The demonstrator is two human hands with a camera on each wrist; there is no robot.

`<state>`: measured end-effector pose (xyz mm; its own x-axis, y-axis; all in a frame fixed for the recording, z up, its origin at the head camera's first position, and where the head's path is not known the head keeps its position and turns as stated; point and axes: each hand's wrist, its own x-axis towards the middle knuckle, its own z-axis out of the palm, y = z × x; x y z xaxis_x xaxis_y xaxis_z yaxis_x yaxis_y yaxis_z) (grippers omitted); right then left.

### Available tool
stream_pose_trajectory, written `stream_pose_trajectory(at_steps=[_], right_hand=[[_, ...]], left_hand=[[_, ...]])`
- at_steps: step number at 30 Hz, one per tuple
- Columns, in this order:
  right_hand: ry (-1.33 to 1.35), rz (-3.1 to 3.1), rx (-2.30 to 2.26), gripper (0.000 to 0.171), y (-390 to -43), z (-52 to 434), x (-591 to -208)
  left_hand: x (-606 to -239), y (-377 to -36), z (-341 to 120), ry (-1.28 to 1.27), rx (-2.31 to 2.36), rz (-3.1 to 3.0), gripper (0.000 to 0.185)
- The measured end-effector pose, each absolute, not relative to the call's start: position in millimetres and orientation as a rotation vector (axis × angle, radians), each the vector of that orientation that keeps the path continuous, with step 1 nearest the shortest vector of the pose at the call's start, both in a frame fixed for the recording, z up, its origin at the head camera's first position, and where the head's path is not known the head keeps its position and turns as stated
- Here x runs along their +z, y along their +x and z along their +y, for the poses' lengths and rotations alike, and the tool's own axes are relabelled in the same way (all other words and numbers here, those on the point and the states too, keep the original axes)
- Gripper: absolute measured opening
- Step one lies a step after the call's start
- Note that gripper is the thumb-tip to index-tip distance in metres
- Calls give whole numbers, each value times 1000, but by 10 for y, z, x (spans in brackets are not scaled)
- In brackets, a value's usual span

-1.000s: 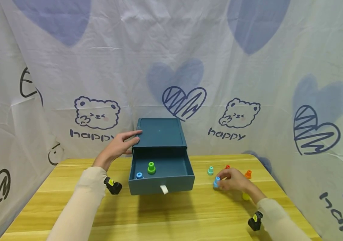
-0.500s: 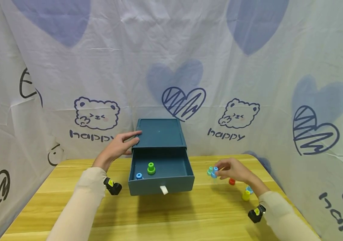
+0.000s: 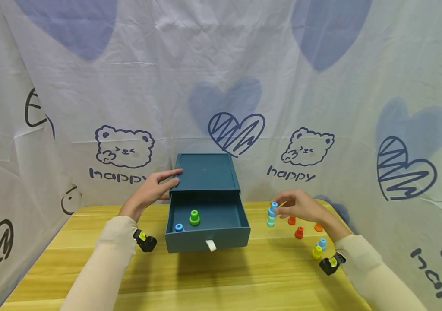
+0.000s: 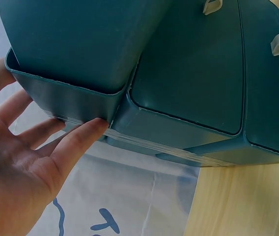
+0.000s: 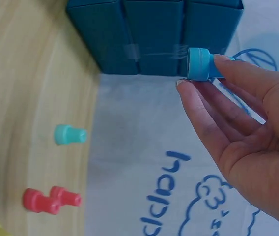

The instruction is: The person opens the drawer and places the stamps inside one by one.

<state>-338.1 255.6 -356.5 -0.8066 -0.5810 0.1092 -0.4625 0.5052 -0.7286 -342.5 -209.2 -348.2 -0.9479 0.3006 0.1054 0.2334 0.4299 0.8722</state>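
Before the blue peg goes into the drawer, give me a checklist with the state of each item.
1. Blue peg pinched in the right hand: ok.
2. Peg lifted off the table: ok.
3. Drawer pulled open: ok.
4. Left hand resting on the cabinet to steady it: ok.
5. Free floor in the drawer beside the green peg and the small blue peg: ok.
6. How firm the pinch is: cannot tell.
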Motion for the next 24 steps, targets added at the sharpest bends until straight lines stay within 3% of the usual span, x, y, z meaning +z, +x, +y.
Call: stream_pose_trajectory(at_steps=[24], right_hand=[[-994, 2500, -1057, 23, -3318, 2103, -2921]], left_hand=[[-3483, -3428, -2100, 507, 1564, 2608, 57]])
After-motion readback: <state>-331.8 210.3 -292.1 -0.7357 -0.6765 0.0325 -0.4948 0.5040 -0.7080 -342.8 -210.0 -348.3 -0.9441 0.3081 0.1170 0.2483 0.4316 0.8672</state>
